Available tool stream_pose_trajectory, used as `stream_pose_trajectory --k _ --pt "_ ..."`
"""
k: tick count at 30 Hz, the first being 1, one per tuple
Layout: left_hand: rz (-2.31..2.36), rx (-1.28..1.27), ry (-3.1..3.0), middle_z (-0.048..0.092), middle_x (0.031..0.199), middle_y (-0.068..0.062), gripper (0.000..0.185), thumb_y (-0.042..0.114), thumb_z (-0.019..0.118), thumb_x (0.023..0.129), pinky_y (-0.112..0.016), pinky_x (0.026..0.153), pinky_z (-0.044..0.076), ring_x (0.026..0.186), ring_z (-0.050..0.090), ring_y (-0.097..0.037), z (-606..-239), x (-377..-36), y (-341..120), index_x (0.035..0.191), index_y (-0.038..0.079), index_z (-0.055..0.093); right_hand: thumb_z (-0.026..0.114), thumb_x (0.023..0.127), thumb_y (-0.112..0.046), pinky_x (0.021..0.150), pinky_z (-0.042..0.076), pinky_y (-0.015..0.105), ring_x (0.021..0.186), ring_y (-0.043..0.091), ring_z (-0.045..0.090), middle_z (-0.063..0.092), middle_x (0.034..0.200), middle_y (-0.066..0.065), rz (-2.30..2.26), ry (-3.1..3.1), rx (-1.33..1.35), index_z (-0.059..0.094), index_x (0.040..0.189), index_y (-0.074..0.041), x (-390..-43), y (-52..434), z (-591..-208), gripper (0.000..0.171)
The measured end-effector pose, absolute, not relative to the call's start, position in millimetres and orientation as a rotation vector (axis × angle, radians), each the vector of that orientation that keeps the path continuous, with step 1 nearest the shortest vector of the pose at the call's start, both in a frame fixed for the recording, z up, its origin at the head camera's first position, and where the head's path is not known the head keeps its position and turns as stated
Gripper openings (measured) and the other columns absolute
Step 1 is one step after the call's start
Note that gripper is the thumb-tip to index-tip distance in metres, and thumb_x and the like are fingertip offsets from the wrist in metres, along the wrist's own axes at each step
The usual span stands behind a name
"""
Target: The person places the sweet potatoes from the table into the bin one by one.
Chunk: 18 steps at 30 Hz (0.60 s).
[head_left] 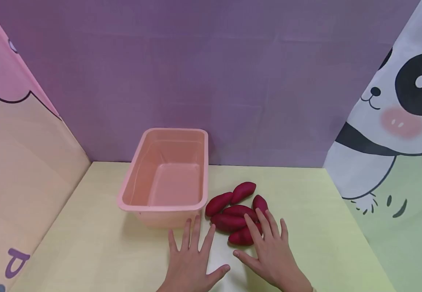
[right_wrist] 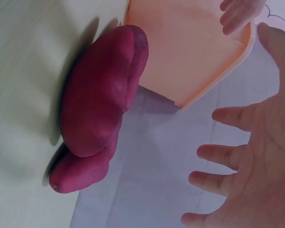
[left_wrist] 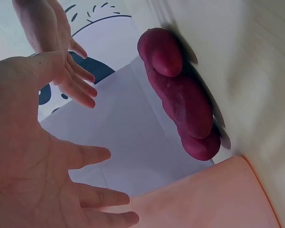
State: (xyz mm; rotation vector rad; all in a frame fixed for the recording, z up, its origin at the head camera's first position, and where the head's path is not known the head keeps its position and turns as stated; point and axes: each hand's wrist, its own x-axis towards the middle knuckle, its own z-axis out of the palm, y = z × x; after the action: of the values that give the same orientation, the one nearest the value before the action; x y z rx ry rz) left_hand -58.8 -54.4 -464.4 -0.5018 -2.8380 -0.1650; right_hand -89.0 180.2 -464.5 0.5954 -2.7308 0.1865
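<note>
Several dark red sweet potatoes [head_left: 228,222] lie in a loose cluster on the table, just right of a pink plastic basin [head_left: 179,208]. Spread fingers and an outstretched thumb mark my left hand [head_left: 190,265], held in front of the basin's near side and holding nothing. My right hand [head_left: 273,257] hovers with fingers apart, overlapping the nearest sweet potatoes in the head view. From the right wrist view, its palm [right_wrist: 266,156] faces the sweet potatoes [right_wrist: 97,95] with a gap between. In the left wrist view the sweet potatoes [left_wrist: 183,99] lie apart from the left fingers.
The basin has nothing inside it. Behind the pale yellow table [head_left: 86,227] rises a purple cloth wall [head_left: 232,81]. Printed cloth panels stand on both sides, with a panda [head_left: 411,89] on the right one.
</note>
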Motion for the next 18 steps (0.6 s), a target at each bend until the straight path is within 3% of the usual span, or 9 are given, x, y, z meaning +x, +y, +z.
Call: stream_pose_trajectory --k 6,9,13,18 --pt "-0.206 -0.523 -2.844 0.026 0.159 -0.022 0.092 0.083 0.045 0.084 -0.073 0.103 0.029 0.142 0.029 -0.043 -465 -59 -58 0.148 0.017 0.048 0.057 0.086 -0.073 0.106 0.021 0.073 0.138 0.042 0.032 0.042 0.149 0.018 0.22 -2.748 0.584 0.047 0.149 -0.014 -89 180 -467 0.086" --pt "-0.262 -0.538 -2.814 0.032 0.157 -0.021 0.084 0.077 0.052 0.086 -0.066 0.102 0.038 0.139 0.035 -0.041 -462 -60 -60 0.144 0.016 0.053 0.06 0.086 -0.071 0.105 0.023 0.073 0.137 0.041 0.033 0.044 0.148 0.018 0.22 -2.746 0.58 0.048 0.148 -0.014 -89 180 -468 0.085" --pt "-0.36 -0.55 -2.697 0.048 0.146 -0.019 0.071 0.063 0.063 0.088 -0.05 0.09 0.054 0.13 0.048 -0.036 -457 -62 -64 0.137 0.013 0.058 0.065 0.086 -0.064 0.104 0.025 0.073 0.135 0.041 0.036 0.045 0.146 0.017 0.237 -2.707 0.591 0.049 0.147 -0.014 -92 181 -471 0.081" --pt "-0.534 -0.512 -2.518 0.061 0.129 -0.009 0.054 0.047 0.073 0.087 -0.039 0.077 0.059 0.116 0.06 -0.025 -449 -65 -74 0.128 0.013 0.063 0.069 0.088 -0.051 0.101 0.028 0.073 0.129 0.042 0.042 0.05 0.14 0.018 0.272 -2.645 0.622 0.05 0.145 -0.012 -96 185 -476 0.071"
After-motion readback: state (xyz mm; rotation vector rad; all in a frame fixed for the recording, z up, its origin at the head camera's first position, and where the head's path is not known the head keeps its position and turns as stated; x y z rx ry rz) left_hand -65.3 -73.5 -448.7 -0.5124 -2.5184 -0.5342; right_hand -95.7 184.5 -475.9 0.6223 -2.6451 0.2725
